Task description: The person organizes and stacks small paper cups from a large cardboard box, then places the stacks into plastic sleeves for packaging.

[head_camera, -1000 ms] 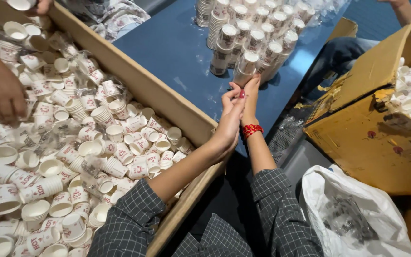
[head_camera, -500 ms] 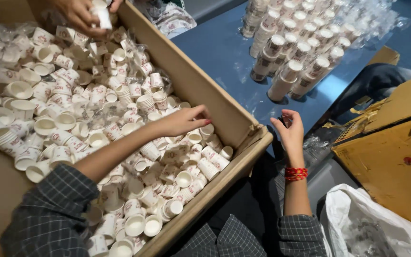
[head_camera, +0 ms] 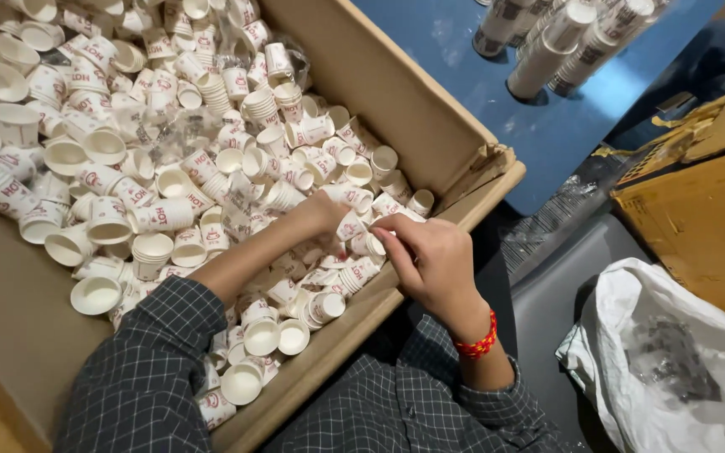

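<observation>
Both my hands have come down into the big brown cardboard box (head_camera: pixel 430 126). My right hand (head_camera: pixel 430 260) meets my left hand (head_camera: pixel 325 210) at five o'clock, fingers pinched together on small white paper cups (head_camera: pixel 350 225); better nest them straight, without crushing rims.

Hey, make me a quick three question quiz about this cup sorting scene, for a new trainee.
1. True or false: both hands are inside the cardboard box.
2. Which wrist wears the red bracelet? A left, B right.
3. What stands on the blue table beyond the box?

Key
1. True: the left hand and the right hand both reach among the small paper cups.
2. B.
3. Tall stacks of cups.
</observation>
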